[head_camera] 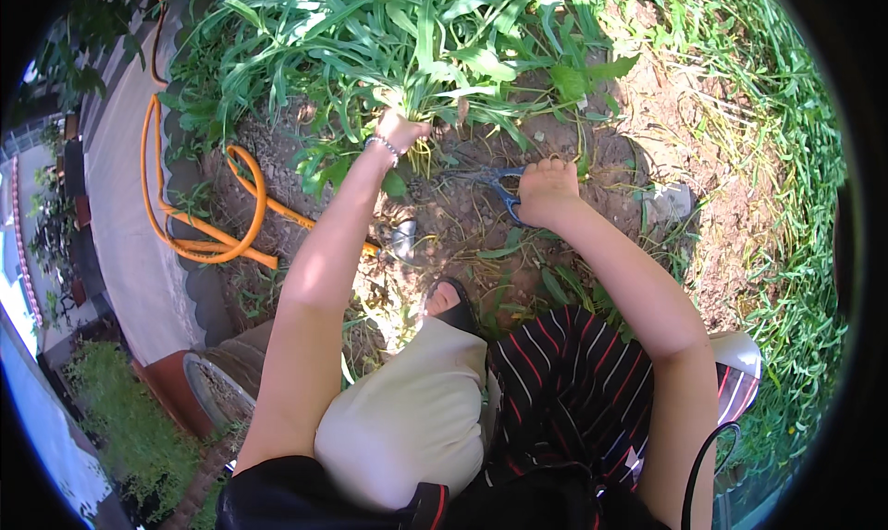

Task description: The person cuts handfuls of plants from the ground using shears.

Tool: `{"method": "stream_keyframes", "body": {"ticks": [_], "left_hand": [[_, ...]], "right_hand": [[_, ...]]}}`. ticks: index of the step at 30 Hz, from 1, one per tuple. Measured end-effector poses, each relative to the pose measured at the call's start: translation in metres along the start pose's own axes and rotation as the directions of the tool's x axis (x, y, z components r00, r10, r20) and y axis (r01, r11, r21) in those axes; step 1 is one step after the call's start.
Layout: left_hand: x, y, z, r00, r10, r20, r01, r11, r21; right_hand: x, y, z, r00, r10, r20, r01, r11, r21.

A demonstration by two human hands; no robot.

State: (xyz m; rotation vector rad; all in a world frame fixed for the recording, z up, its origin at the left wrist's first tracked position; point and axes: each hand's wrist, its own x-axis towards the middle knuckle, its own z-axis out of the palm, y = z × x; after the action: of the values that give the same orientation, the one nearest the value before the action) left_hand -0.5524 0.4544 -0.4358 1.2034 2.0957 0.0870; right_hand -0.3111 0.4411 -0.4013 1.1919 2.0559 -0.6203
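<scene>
My left hand (401, 132) grips a bunch of long-leaved green plants (416, 89) low down, close to the bare soil. Yellowish stems (420, 157) show just below that fist. To the right, my right hand (549, 191) is closed around the blue handles of a pair of scissors (505, 184). The blades point left toward the stems, apart from my left hand; how far they are spread is hard to tell. Leafy growth (444, 23) fills the ground beyond both hands.
An orange hose (260, 211) lies looped at the left, beside a scalloped border (198, 291) and a paved path (132, 238). A pale stone-like piece (669, 202) rests on the soil at right. My sandalled foot (447, 301) stands below the hands. Flower pots (215, 384) are at lower left.
</scene>
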Motion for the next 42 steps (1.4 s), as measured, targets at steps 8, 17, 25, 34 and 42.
{"method": "stream_keyframes", "body": {"ticks": [8, 17, 25, 34, 42], "left_hand": [[0.022, -0.065, 0.019, 0.913, 0.401, -0.078, -0.405, 0.865, -0.296], [0.016, 0.0, -0.001, 0.977, 0.159, -0.143, -0.211, 0.835, -0.508], [0.097, 0.017, 0.049, 0.987, 0.04, -0.155, -0.117, 0.839, -0.531], [0.11, 0.003, 0.044, 0.984, 0.164, 0.071, -0.051, 0.642, -0.765], [0.075, 0.033, 0.025, 0.89, 0.424, 0.168, -0.137, 0.6, -0.788]], "right_hand": [[0.033, -0.075, 0.002, 0.977, -0.079, -0.199, 0.072, 0.997, -0.041], [0.013, -0.033, 0.002, 0.942, -0.299, -0.15, 0.305, 0.952, 0.016], [-0.023, 0.057, -0.045, 0.994, -0.108, -0.028, 0.106, 0.992, -0.074], [0.017, 0.076, -0.071, 0.964, 0.21, -0.162, -0.236, 0.958, -0.16], [0.052, 0.019, -0.076, 0.971, -0.101, -0.215, 0.028, 0.947, -0.32]]}}
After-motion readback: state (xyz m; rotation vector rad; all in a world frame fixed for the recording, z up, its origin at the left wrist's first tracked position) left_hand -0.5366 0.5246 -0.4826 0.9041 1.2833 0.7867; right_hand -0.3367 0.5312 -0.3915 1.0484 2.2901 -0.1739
